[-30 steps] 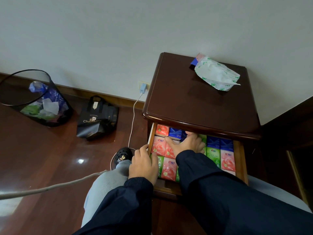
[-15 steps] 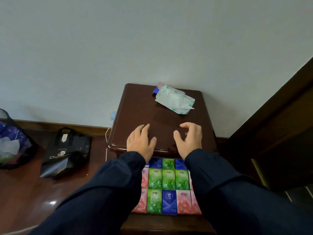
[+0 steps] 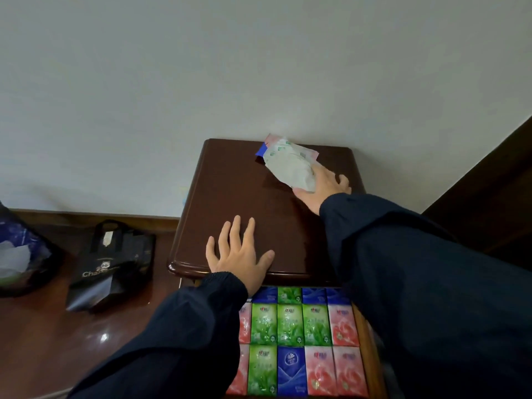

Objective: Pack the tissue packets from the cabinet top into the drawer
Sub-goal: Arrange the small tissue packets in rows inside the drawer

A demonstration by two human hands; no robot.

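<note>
Dark wooden cabinet top (image 3: 230, 182) carries the last tissue packets (image 3: 288, 165) at its far edge; my right hand (image 3: 319, 188) grasps them, my left hand (image 3: 239, 251) rests flat, fingers spread. Next, I judge, lift them toward the nearly full drawer (image 3: 368, 341) below.

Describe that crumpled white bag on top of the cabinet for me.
The white bag looks like thin, wrinkled plastic with small green print. It lies slack and slanted at the far right of the dark wooden cabinet top, near the wall. A blue and a pink packet edge peek from beneath its far end. The right hand touches its near end.
</note>
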